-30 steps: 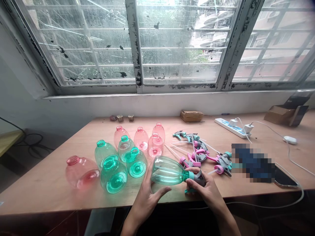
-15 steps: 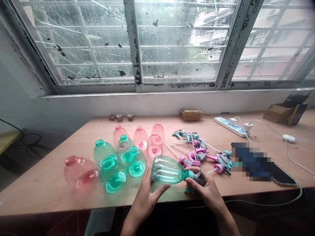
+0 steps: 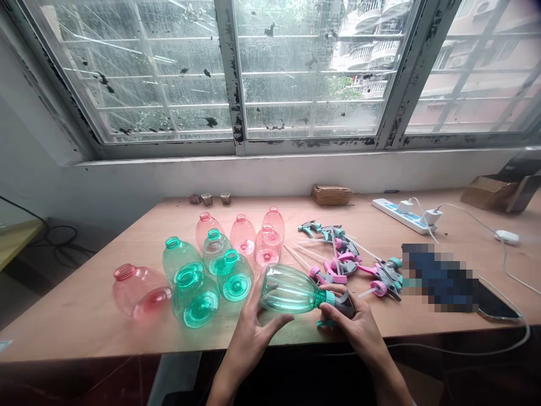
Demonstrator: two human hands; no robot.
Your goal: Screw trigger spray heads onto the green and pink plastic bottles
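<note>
My left hand (image 3: 249,332) cups the wide base of a clear green plastic bottle (image 3: 289,289) held sideways just above the table's front edge. A grey and teal trigger sprayer head (image 3: 343,305) sits on that bottle's neck, and my right hand (image 3: 353,324) has its fingers wrapped round it. Left of my hands stand several open green bottles (image 3: 194,285) and pink bottles (image 3: 256,237); one pink bottle (image 3: 137,290) lies on its side. A heap of loose sprayer heads (image 3: 344,256) with white dip tubes lies right of the held bottle.
The wooden table (image 3: 84,316) runs under a barred window. On it are a white power strip (image 3: 401,213) with chargers and cables, a blurred dark object (image 3: 439,279), a phone (image 3: 492,304), a small brown box (image 3: 332,194) and a cardboard box (image 3: 492,192).
The held bottle and both hands have kept their grip and barely shifted. The view has tilted slightly.
</note>
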